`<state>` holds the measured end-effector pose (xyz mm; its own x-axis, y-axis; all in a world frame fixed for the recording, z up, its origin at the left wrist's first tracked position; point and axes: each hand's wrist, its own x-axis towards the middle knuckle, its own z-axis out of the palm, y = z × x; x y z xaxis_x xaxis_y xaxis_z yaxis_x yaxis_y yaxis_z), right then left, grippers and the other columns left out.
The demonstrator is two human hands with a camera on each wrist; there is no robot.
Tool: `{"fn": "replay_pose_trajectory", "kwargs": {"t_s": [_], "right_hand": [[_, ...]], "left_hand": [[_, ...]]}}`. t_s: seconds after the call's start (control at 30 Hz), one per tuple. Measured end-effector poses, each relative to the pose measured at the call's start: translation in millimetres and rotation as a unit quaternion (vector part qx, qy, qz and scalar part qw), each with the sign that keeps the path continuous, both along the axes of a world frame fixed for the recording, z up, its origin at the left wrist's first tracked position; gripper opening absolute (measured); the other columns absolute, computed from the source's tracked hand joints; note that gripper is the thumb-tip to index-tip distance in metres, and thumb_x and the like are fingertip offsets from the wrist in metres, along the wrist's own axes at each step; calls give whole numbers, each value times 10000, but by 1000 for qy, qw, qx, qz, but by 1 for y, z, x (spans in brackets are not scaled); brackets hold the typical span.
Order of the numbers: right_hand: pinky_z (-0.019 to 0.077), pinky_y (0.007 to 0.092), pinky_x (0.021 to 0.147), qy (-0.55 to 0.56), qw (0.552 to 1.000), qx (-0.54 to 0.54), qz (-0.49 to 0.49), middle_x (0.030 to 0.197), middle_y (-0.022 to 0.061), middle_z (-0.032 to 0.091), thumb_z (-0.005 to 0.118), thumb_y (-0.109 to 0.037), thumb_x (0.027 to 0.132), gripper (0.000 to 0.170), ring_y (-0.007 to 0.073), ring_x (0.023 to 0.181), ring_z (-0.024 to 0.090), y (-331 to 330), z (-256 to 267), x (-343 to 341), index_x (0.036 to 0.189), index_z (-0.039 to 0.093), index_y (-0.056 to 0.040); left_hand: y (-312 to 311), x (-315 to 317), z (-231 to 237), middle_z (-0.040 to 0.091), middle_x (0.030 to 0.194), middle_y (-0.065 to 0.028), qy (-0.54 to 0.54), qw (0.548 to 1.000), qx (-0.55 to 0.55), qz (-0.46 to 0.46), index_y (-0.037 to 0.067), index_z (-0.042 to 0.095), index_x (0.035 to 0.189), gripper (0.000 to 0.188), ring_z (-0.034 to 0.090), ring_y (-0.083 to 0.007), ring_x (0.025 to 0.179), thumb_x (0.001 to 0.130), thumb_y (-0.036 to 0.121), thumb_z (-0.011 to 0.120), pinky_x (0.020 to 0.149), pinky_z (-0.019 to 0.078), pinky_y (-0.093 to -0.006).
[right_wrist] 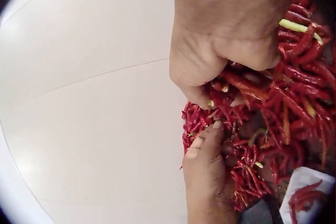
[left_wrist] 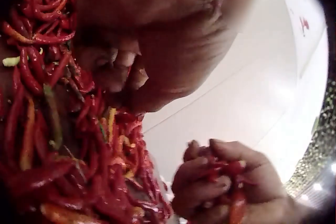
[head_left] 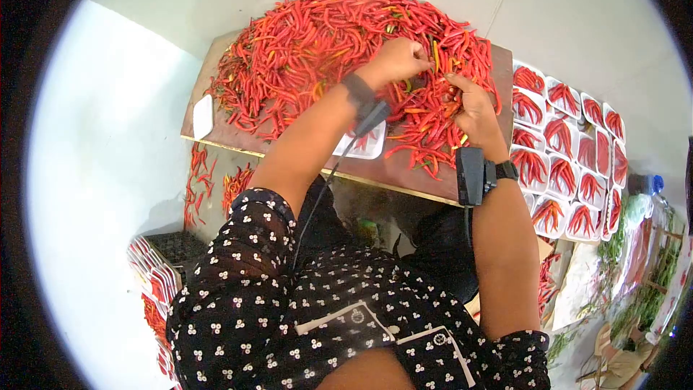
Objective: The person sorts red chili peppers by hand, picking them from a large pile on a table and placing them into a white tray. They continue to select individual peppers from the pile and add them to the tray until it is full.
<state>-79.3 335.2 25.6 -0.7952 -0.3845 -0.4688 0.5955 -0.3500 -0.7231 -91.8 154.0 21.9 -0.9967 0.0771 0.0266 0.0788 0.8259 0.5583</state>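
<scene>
A wide heap of red chilies (head_left: pixel 317 50) covers the table, with a few orange, yellow and green ones among them. My right hand (head_left: pixel 476 108), at the heap's right side, holds several chilies (left_wrist: pixel 239 203) in its curled fingers. Facing it over the pile is my left hand (head_left: pixel 399 60), its fingers curled inward; I cannot tell whether a chili is inside them. A white foam tray (head_left: pixel 372 146) lies at the table's front edge, partly hidden by the left forearm. A few chilies (right_wrist: pixel 307 199) rest in it.
Packed trays of chilies (head_left: pixel 559 137) stand in rows to the right of the table. Another white tray (head_left: pixel 203 117) lies at the table's left corner. Low on the left are stacked trays (head_left: pixel 153 267) and a dark crate (head_left: pixel 180 249). A wall rises behind the heap.
</scene>
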Motion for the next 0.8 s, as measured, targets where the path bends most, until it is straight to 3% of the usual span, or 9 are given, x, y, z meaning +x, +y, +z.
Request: {"fn": "replay_pose_trajectory", "kwargs": {"t_s": [0.07, 0.1, 0.2, 0.3, 0.43, 0.6, 0.73, 0.77, 0.8], "right_hand": [[456, 265, 552, 3, 1000, -19, 14, 725, 48, 589, 560, -103, 778, 94, 139, 617, 553, -2, -5, -2, 826, 594, -30], [463, 260, 558, 2, 999, -36, 24, 740, 39, 586, 570, -116, 787, 101, 132, 615, 542, -2, -7, -3, 853, 588, -41], [485, 290, 645, -23, 999, -37, 24, 810, 46, 607, 571, -126, 791, 140, 147, 705, 578, -7, -5, -3, 899, 581, -38], [485, 292, 677, -24, 998, -53, -3, 833, 84, 605, 574, -76, 772, 170, 177, 747, 591, -5, -1, 0, 909, 582, 24], [486, 289, 669, -15, 997, -81, 12, 826, 84, 605, 567, -81, 777, 164, 172, 743, 591, -1, -7, -2, 905, 581, 21], [485, 291, 645, 8, 995, -76, 66, 834, 53, 608, 557, -120, 799, 97, 142, 737, 581, 5, -7, -2, 870, 575, -56], [483, 280, 604, 23, 991, -125, 38, 779, 48, 603, 557, -122, 800, 65, 134, 701, 579, 10, -11, -5, 828, 564, -64], [464, 265, 572, 33, 994, -105, 7, 733, 44, 586, 543, -118, 799, 74, 132, 655, 566, 10, -4, 0, 805, 570, -49], [444, 249, 540, 43, 995, -84, -25, 688, 41, 568, 529, -114, 799, 95, 130, 609, 553, 9, 1, 3, 781, 576, -35]], "left_hand": [[7, 7, 7, 622, 711, -130, -37, 993, 110, -26, 28, 633, 772, 256, 607, -202, 659, 717, 271, 576, 610, 463, -320], [11, 9, 11, 628, 718, -95, -52, 992, 110, -34, 16, 627, 804, 222, 588, -145, 662, 738, 219, 564, 617, 458, -300], [14, 10, 11, 615, 713, -52, -63, 988, 132, -58, 18, 618, 852, 206, 556, -110, 645, 757, 188, 551, 602, 450, -278], [17, 17, 19, 586, 703, -5, -127, 960, 241, -68, 16, 609, 869, 194, 522, -82, 632, 779, 167, 527, 581, 437, -249], [14, 20, 22, 567, 729, 23, -159, 938, 297, -85, 19, 597, 895, 190, 510, -73, 642, 792, 156, 515, 582, 425, -228], [5, 16, 11, 565, 780, 31, -217, 870, 435, -85, 26, 586, 895, 173, 512, -72, 674, 805, 147, 501, 611, 424, -218], [4, 9, 0, 601, 757, -10, -169, 910, 377, -35, 33, 599, 861, 166, 556, -113, 673, 776, 147, 513, 606, 444, -259], [2, 7, -6, 614, 757, -53, -112, 972, 198, -58, 48, 617, 848, 170, 578, -166, 668, 752, 165, 540, 606, 457, -294], [1, 5, -12, 627, 756, -95, -50, 996, 12, -79, 63, 634, 835, 174, 600, -219, 663, 728, 184, 567, 606, 469, -330]]}}
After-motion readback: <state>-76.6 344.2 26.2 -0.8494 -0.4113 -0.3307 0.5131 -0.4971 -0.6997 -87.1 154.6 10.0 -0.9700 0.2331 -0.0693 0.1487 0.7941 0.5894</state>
